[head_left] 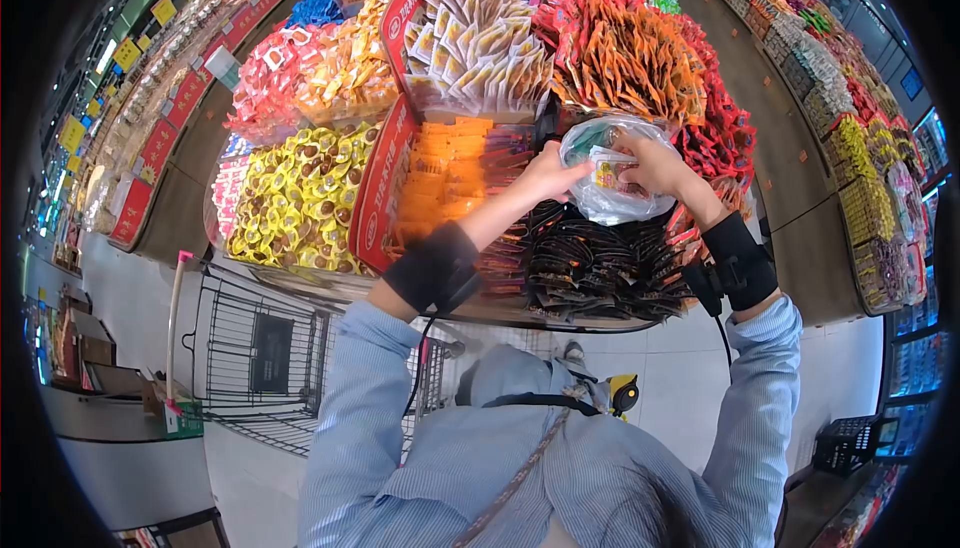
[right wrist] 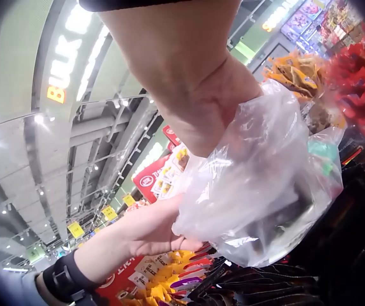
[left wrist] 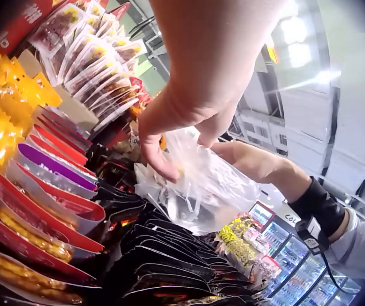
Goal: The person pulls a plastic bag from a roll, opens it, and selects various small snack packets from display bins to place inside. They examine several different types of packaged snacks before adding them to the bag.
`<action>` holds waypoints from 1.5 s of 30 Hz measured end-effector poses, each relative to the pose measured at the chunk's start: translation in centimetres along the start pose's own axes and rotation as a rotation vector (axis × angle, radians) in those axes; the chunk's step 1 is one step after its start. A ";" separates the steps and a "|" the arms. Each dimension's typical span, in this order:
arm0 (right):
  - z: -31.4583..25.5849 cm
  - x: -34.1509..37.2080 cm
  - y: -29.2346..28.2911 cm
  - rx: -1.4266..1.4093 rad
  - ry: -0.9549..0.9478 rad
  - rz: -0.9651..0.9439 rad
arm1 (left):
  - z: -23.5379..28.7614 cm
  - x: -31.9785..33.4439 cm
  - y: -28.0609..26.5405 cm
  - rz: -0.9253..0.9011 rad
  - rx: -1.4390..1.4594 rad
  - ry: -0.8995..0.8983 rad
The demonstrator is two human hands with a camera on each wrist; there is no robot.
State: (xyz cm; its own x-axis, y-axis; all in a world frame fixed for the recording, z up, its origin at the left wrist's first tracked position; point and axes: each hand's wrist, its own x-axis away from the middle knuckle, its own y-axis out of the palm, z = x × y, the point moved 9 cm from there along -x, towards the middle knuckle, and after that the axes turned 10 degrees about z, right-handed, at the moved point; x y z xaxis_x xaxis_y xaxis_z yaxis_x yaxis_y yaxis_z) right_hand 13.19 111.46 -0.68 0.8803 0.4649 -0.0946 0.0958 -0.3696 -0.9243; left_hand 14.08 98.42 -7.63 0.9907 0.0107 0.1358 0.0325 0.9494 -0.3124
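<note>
A clear plastic bag point(head_left: 625, 203) is held over the black packets point(head_left: 590, 268), its mouth spread. My left hand point(head_left: 553, 173) pinches the bag's rim on the left; the left wrist view also shows the thumb and fingers of this hand point(left wrist: 185, 108) on the thin plastic point(left wrist: 201, 191). My right hand point(head_left: 655, 165) reaches into the bag, its fingers curled at a small white and red packet point(head_left: 606, 170). Something green shows through the bag beside it. In the right wrist view the bag point(right wrist: 252, 178) covers the right hand's fingers.
Orange packets point(head_left: 450, 173), white packets point(head_left: 475, 43), yellow-wrapped pieces point(head_left: 300, 198) and orange-brown packets point(head_left: 635, 58) fill neighbouring compartments, with red dividers point(head_left: 385, 183) between some. A wire cart point(head_left: 260, 348) stands below left. Shelves line both sides.
</note>
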 end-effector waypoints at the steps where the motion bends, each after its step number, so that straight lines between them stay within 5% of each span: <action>1: -0.2 0.2 0.0 -0.005 0.027 -0.007 | 0.2 -0.2 0.5 -0.014 0.015 0.044; 5: -1.0 0.7 -1.0 -0.016 0.060 0.025 | 2.2 -0.1 0.2 0.087 -0.018 0.272; 9: 0.3 0.0 -1.7 -0.014 -0.018 0.180 | 4.1 0.6 -1.0 0.082 0.184 0.208; 12: 2.2 -0.2 -0.6 -0.029 0.183 -0.029 | 5.2 1.0 -1.5 0.038 0.307 0.202; 13: 1.6 -0.4 -0.7 0.103 0.055 0.013 | 5.4 1.0 -1.5 0.032 0.303 0.231; 22: 0.2 0.2 -0.5 0.266 0.036 0.067 | 3.3 1.1 -0.6 -0.058 0.167 0.093; 28: -4.8 2.5 -7.1 -0.076 -0.134 0.392 | 4.7 1.6 -6.1 0.084 0.257 0.226; 30: -6.5 4.2 -8.4 -0.230 -0.156 0.447 | 5.4 1.0 -10.7 0.163 0.267 0.422; 32: -7.8 5.9 -8.4 -0.407 -0.124 0.454 | 5.0 0.2 -14.9 0.306 0.045 0.587; 35: -9.4 7.1 -6.1 -0.463 -0.146 0.383 | 2.6 -0.6 -17.4 0.353 -0.303 0.494; 45: -11.8 7.1 1.6 -0.668 -0.167 0.242 | -5.9 -0.4 -13.2 0.056 -0.795 0.396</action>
State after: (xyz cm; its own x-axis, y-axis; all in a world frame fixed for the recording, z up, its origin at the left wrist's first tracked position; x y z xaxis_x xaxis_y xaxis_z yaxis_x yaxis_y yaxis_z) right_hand 25.06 104.67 1.51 0.8351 0.4049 -0.3724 0.2175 -0.8648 -0.4526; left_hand 13.99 83.99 -9.11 0.9619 -0.1983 -0.1881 -0.0811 0.4501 -0.8893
